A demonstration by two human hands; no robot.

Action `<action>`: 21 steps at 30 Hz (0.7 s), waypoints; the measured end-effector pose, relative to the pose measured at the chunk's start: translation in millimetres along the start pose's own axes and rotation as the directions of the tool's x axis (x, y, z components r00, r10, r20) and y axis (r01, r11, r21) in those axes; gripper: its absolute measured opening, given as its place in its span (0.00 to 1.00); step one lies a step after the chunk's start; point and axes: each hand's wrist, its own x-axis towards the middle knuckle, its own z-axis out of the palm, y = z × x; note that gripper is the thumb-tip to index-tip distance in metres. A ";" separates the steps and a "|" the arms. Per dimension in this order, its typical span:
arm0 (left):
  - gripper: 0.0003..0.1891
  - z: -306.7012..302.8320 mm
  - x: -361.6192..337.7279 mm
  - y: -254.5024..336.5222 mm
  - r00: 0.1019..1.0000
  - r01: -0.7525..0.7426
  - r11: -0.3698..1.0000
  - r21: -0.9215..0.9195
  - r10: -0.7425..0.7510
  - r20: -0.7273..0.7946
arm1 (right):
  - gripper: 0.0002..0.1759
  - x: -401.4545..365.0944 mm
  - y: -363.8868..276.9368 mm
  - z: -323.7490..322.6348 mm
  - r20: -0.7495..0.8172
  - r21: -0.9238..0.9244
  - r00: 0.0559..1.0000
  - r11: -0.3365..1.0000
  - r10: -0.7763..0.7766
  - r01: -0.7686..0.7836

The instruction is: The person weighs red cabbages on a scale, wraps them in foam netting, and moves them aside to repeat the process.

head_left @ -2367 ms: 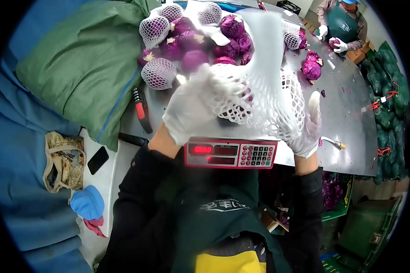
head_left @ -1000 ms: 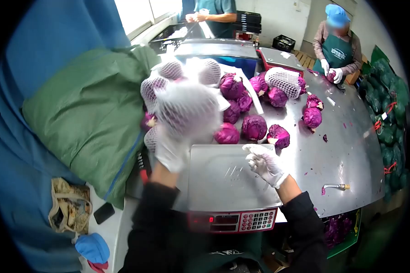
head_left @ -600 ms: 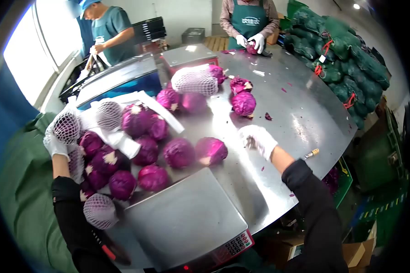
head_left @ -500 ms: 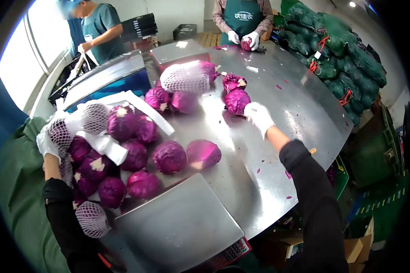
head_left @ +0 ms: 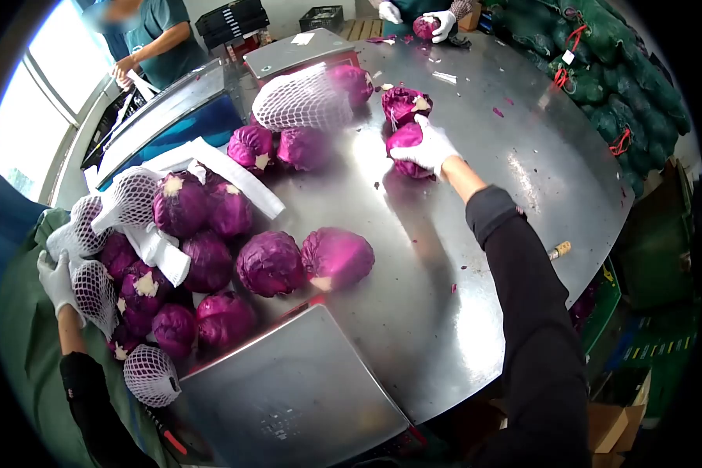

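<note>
My right hand (head_left: 435,150), in a white glove, grips a red cabbage (head_left: 405,147) on the metal table, fingers over its top and side. Just behind it lies another red cabbage (head_left: 402,105) with a pale cut stem. At the far left, my gloved left hand (head_left: 57,285) has its fingers stretched out beside a red cabbage in a white foam net (head_left: 93,292). Right of that hand several bare red cabbages (head_left: 181,204) are piled up, with more foam nets (head_left: 135,196) around them. A netted cabbage (head_left: 150,376) sits at the pile's near end.
A weighing scale (head_left: 288,390) stands in front of me, another scale (head_left: 300,54) at the back. A large foam net (head_left: 296,101) lies near the rear cabbages. Across the table, a co-worker's gloved hand (head_left: 443,26) holds a cabbage. Green net sacks (head_left: 616,86) are stacked at right.
My right hand has moved from beside the red cabbage to a grip on it. My left hand has shifted left and down along the netted cabbage. The view has tilted down slightly.
</note>
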 end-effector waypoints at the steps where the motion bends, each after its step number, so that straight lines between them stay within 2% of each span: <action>1: 0.28 -12.4 -13.8 15.2 0.984 -0.142 0.973 0.184 0.159 -0.078 | 0.63 -6.0 2.1 0.4 -0.028 -0.042 0.997 0.997 -0.070 0.069; 2: 0.28 -7.7 -19.9 5.7 0.955 -0.283 0.958 0.051 0.286 -0.077 | 0.61 -15.3 1.3 -0.1 -0.079 -0.033 0.994 0.997 -0.077 0.075; 3: 0.26 -19.7 -50.5 49.5 0.943 -0.325 0.938 0.124 0.331 -0.033 | 0.57 -23.0 0.0 -3.9 -0.133 0.006 0.983 0.991 -0.128 0.130; 4: 0.25 -16.0 -60.9 49.9 0.961 -0.263 0.954 -0.146 0.272 0.043 | 0.55 -33.7 0.1 -8.9 -0.126 0.286 0.990 0.953 -0.070 0.104; 5: 0.25 -22.9 -81.5 74.5 0.947 -0.314 0.941 -0.126 0.320 0.036 | 0.53 -44.0 -3.7 -13.9 -0.089 0.541 0.996 0.838 -0.028 0.072; 6: 0.24 -36.2 -101.5 100.0 0.939 -0.328 0.940 -0.095 0.335 0.080 | 0.52 -45.3 4.3 -14.4 -0.116 0.559 0.992 0.824 -0.039 0.098; 7: 0.24 -47.3 -117.9 122.2 0.943 -0.252 0.947 -0.198 0.286 0.169 | 0.51 -47.8 8.8 -8.0 -0.131 0.572 0.990 0.812 -0.048 0.115; 8: 0.24 -58.3 -134.5 144.3 0.938 -0.157 0.945 -0.285 0.233 0.256 | 0.52 -64.9 -5.8 -11.0 -0.084 0.547 0.989 0.824 -0.122 0.148; 9: 0.24 -60.4 -141.0 149.3 0.878 -0.334 0.883 -0.328 0.418 0.231 | 0.52 -92.7 -27.1 -27.0 -0.036 0.522 0.981 0.833 -0.190 0.181; 10: 0.22 -74.8 -154.6 173.7 0.833 -0.337 0.861 -0.380 0.461 0.307 | 0.52 -122.7 -52.0 -38.1 0.070 0.531 0.954 0.820 -0.292 0.212; 11: 0.20 -71.6 -161.9 165.8 0.813 -0.263 0.876 -0.405 0.427 0.396 | 0.53 -154.6 -79.6 -46.7 0.168 0.543 0.906 0.804 -0.388 0.243; 13: 0.22 -75.5 -175.8 171.2 0.688 -0.350 0.847 -0.401 0.523 0.503 | 0.53 -218.5 -127.6 -54.1 0.387 0.596 0.765 0.772 -0.516 0.220; 14: 0.22 -76.4 -183.6 170.5 0.652 -0.420 0.826 -0.376 0.563 0.508 | 0.54 -244.3 -141.6 -47.7 0.329 0.538 0.668 0.714 -0.668 0.449; 15: 0.22 -80.7 -188.5 174.7 0.585 -0.338 0.869 -0.362 0.495 0.642 | 0.55 -267.8 -154.3 -41.2 0.279 0.455 0.540 0.604 -0.794 0.654; 17: 0.22 -70.3 -206.0 159.2 0.532 -0.490 0.776 -0.398 0.628 0.569 | 0.55 -308.7 -176.3 -26.8 0.409 0.529 0.428 0.592 -0.806 0.609; 19: 0.22 -72.6 -219.5 165.2 0.511 -0.424 0.840 -0.340 0.532 0.676 | 0.53 -335.5 -193.7 -14.9 0.587 0.479 0.373 0.680 -0.718 0.555; 21: 0.21 -73.1 -226.7 171.9 0.465 -0.369 0.863 -0.346 0.493 0.735 | 0.53 -349.7 -205.8 -6.9 0.641 0.391 0.351 0.684 -0.682 0.616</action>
